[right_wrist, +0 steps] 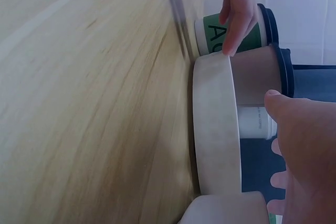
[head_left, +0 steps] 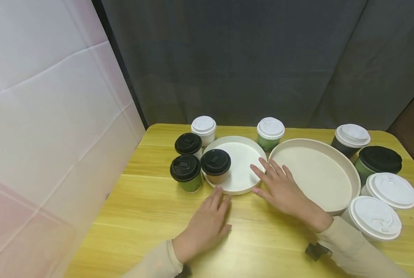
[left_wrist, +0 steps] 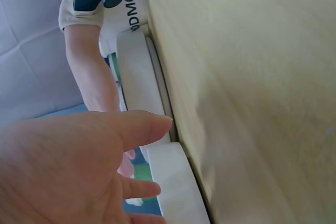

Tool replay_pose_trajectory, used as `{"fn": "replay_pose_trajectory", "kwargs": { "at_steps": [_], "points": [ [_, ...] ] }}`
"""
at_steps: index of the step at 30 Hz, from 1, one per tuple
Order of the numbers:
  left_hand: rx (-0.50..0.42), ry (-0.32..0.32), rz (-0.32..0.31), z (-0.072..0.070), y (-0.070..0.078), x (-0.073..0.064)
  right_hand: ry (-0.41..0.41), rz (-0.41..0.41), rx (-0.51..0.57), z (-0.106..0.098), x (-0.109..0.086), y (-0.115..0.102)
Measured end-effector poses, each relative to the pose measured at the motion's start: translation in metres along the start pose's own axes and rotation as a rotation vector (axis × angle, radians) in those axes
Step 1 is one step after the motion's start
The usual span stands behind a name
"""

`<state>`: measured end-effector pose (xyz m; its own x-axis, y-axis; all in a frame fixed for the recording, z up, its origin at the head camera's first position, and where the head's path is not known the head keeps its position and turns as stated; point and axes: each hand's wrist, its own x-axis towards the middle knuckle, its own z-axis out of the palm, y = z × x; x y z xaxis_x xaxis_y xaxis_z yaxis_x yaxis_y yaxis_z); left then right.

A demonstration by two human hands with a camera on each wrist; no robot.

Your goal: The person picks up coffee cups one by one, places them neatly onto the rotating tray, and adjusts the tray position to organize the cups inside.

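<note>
A small round white tray (head_left: 243, 166) lies on the table with a brown cup (head_left: 218, 178) under a black lid standing in its left part. My left hand (head_left: 205, 222) has its fingers stretched out, the fingertips at the tray's front rim; in the right wrist view they meet the rim beside the cup. With fingers spread, my right hand (head_left: 279, 189) hovers by the right side of the small tray, near where it meets a larger round tray (head_left: 311, 173). Neither hand grips anything. In the left wrist view, the left thumb and fingers (left_wrist: 142, 188) point toward the tray walls.
Left of the small tray stand a green cup (head_left: 186, 173), a black-lidded cup (head_left: 188, 144) and a white cup (head_left: 204, 129). A white-lidded green cup (head_left: 270, 133) is behind both trays. Several lidded cups (head_left: 378, 159) line the large tray's right side. A dark curtain (head_left: 227, 61) hangs behind the table.
</note>
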<state>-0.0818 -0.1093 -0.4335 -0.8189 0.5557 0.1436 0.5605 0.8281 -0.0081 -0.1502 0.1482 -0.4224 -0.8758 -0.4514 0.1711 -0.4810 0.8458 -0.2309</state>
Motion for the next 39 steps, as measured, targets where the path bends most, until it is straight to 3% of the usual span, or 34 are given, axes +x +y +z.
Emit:
{"fn": "replay_pose_trajectory", "kwargs": {
  "at_steps": [6, 13, 31, 39],
  "points": [
    [-0.021, -0.041, -0.047, -0.001, -0.006, -0.002, 0.004, -0.005, 0.000, 0.000, 0.001, -0.001],
    [-0.048, -0.003, -0.079, -0.002, -0.010, 0.000, -0.005, -0.004, -0.002, 0.000, 0.001, -0.002],
    [-0.071, 0.002, -0.130, 0.000, -0.014, 0.001, -0.016, -0.003, 0.003, 0.001, 0.002, -0.002],
    [-0.017, 0.040, -0.103, 0.003, -0.016, 0.000, -0.016, 0.000, 0.002, 0.003, 0.002, -0.003]
  ]
}}
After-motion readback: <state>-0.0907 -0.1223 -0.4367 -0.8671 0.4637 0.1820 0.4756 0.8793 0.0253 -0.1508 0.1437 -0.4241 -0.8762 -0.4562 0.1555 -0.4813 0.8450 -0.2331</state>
